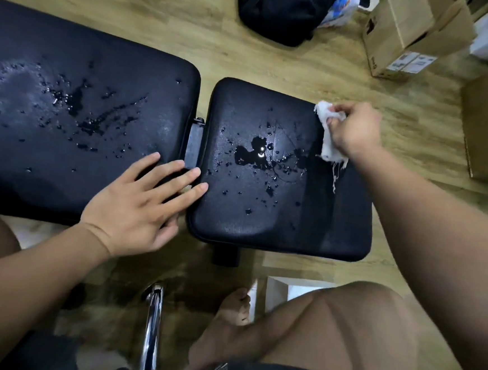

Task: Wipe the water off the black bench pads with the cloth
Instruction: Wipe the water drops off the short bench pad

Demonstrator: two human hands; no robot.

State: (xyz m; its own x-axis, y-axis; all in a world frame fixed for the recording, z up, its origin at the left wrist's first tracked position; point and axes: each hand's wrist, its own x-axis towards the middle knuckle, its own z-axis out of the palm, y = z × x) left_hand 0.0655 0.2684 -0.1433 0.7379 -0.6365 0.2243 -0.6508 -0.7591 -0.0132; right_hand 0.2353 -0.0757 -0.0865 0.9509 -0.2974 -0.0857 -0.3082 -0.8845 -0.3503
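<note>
Fingers (pixel 177 168) of the left hand (pixel 130 205) lie straight and spread over the gap between the long black pad (pixel 86 55) and the smaller black pad (pixel 263 224), both dotted with water, while the right hand (pixel 355 129) grips the frayed white cloth (pixel 331 152) at the smaller pad's right edge, near a puddle (pixel 251 153).

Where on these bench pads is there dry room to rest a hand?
Dry: the near strip of the small pad, this side of the puddle; the far strip of the long pad, beside the floor. Crowded: both middles hold drops, the left hand lies across the gap, and the right hand grips the cloth at the small pad's right edge.
</note>
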